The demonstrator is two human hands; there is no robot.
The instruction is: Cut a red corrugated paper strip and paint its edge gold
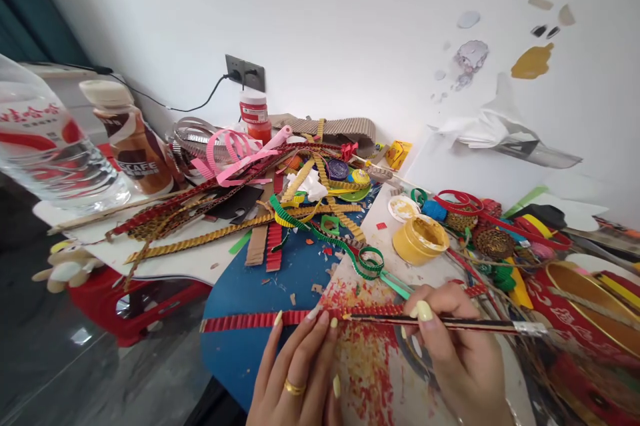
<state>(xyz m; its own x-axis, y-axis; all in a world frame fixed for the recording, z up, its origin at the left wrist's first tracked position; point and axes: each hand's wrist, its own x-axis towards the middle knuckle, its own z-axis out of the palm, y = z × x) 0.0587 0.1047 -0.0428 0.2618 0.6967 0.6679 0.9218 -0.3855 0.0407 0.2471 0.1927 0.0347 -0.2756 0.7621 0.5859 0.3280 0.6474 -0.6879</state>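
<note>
A narrow red corrugated cardboard strip (235,323) lies crosswise on the paint-stained board and the blue tabletop. My left hand (300,373), with a gold ring, rests its outstretched fingers on the strip. In my right hand (455,346) is a slim dark paintbrush (480,325), held level between thumb and fingers. Its thin yellowish end touches or hovers just over the strip beside my left fingertips; a silvery band shows at the other end. Above my right hand stands an open jar of yellow paint (421,239), its paint-smeared lid (404,208) behind it.
Corrugated strips (200,233), pink curls (240,153) and coiled paper pieces crowd the back. A red paint jar (255,116), water bottle (50,139) and coffee bottle (130,139) stand farther left. Green scissors (395,284) lie near my right hand; a red-gold container (590,306) sits right.
</note>
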